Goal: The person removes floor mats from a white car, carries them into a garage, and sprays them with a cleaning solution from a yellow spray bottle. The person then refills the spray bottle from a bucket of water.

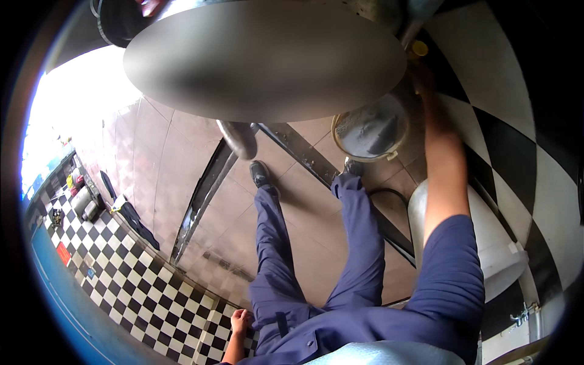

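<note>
My right arm reaches forward along the right side. My right hand (421,78) is dark and smeared near the edge of a large blurred grey oval (264,61), so its fingers cannot be made out. Just beyond it shows a small yellow round thing (420,48). Nearest below that hand stands a bucket (336,135) with a pale rim, holding cloudy greyish liquid and a darker patch. Low beside my hip, my left hand (240,320) hangs with curled fingers and nothing visible in them. The blurred oval hides whatever lies behind it.
A large white barrel (468,237) stands to the right against the checkered wall, near a tap (522,316). Dark metal strips (304,152) cross the tiled floor by my feet. A grey rounded object (239,140) juts from below the oval. Left lies a grey cylindrical machine (84,202).
</note>
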Action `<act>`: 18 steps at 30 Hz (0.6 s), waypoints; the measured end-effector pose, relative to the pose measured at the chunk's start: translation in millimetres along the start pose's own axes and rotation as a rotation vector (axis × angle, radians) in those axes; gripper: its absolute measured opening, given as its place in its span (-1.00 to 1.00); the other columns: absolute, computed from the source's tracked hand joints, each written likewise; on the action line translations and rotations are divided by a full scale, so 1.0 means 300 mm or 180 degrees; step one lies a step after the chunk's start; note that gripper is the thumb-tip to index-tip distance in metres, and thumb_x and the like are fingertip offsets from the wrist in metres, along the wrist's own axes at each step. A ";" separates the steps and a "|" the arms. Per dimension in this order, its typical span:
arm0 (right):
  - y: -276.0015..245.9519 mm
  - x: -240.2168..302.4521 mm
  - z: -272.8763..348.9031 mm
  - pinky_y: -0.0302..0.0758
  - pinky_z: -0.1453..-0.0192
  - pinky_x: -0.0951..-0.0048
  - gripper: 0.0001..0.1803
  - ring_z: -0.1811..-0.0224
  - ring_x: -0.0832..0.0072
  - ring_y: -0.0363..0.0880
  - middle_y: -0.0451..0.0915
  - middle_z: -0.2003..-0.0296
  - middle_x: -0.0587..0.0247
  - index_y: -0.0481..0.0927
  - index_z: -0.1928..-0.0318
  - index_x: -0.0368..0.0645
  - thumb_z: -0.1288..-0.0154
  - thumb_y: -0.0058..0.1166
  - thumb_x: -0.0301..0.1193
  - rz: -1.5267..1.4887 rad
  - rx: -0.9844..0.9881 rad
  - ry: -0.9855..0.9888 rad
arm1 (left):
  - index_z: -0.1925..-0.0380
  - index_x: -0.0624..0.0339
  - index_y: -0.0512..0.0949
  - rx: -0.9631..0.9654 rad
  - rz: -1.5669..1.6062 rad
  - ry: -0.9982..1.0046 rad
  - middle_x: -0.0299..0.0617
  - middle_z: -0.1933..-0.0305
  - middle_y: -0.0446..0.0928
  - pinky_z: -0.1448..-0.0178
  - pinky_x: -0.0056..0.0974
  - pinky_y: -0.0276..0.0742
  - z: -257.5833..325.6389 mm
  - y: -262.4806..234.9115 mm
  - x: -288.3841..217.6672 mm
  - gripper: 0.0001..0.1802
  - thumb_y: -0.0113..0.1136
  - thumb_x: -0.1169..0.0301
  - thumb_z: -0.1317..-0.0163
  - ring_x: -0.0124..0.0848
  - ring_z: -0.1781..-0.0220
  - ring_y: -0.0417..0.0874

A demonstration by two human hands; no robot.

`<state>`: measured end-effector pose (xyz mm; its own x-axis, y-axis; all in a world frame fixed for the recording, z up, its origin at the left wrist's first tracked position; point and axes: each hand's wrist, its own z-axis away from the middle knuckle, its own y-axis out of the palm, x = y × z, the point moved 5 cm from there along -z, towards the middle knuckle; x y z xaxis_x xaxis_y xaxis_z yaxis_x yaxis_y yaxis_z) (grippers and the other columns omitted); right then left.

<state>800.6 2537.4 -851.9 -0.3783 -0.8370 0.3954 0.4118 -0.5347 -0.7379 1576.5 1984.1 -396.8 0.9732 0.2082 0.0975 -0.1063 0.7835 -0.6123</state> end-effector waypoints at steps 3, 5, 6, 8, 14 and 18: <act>-0.249 -0.129 0.244 0.43 0.06 0.12 -0.42 0.08 0.02 0.55 0.60 0.17 -0.06 0.47 0.00 -0.30 -0.16 0.08 -0.06 0.0005 -0.0576 -0.0345 | 0.26 0.29 0.48 -0.0078 0.0062 -0.0030 -0.25 0.50 0.48 0.50 -0.41 0.44 0.008 -0.087 -0.062 -0.79 0.17 0.36 -0.25 -0.52 0.49 0.51; -0.364 -0.045 0.496 0.45 0.12 0.17 -0.51 0.15 0.06 0.58 0.61 0.24 -0.05 0.50 0.08 -0.30 -0.12 0.16 -0.16 -0.0619 -0.0520 -0.0626 | 0.27 0.26 0.47 0.0051 0.0347 0.0043 -0.25 0.46 0.48 0.47 -0.40 0.47 0.048 -0.156 -0.001 -0.80 0.17 0.35 -0.24 -0.50 0.50 0.52; -0.420 -0.075 0.615 0.47 0.16 0.20 -0.56 0.20 0.08 0.61 0.62 0.31 -0.03 0.52 0.13 -0.29 -0.09 0.21 -0.21 -0.0893 -0.0609 -0.0668 | 0.27 0.25 0.47 -0.0001 0.0329 0.0169 -0.26 0.45 0.48 0.48 -0.40 0.46 0.029 -0.182 -0.012 -0.79 0.17 0.34 -0.25 -0.50 0.49 0.52; -0.503 -0.061 0.847 0.44 0.35 0.42 -0.67 0.52 0.47 0.52 0.54 0.57 0.25 0.50 0.22 -0.26 -0.12 0.19 -0.27 -0.1306 -0.0179 -0.0010 | 0.26 0.24 0.47 -0.0071 0.0436 0.0627 -0.27 0.41 0.49 0.45 -0.41 0.45 -0.049 -0.187 -0.085 -0.79 0.15 0.32 -0.27 -0.51 0.45 0.52; -0.722 0.114 1.557 0.35 0.45 0.45 -0.75 0.57 0.51 0.40 0.43 0.61 0.29 0.49 0.38 -0.19 -0.08 0.21 -0.29 -0.0726 -0.0612 0.0033 | 0.12 0.20 0.51 0.0633 0.0682 0.2438 -0.23 0.26 0.54 0.23 -0.40 0.50 0.088 -0.099 -0.687 -0.76 0.13 0.33 -0.29 -0.49 0.27 0.56; -0.705 0.611 2.035 0.46 0.27 0.28 -0.67 0.38 0.21 0.52 0.54 0.46 0.06 0.54 0.28 -0.22 0.05 0.26 -0.31 -0.0159 -0.0621 -0.0843 | 0.10 0.27 0.52 0.1083 0.0304 0.3887 -0.04 0.14 0.55 0.02 -0.24 0.53 0.502 -0.188 -0.970 -0.61 0.26 0.24 -0.17 -0.24 0.12 0.61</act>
<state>1150.2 2426.0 -289.2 -0.1547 -0.8252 0.5432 0.2221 -0.5648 -0.7948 1268.7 1967.5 -272.5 0.4937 -0.2590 -0.8302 -0.0564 0.9431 -0.3277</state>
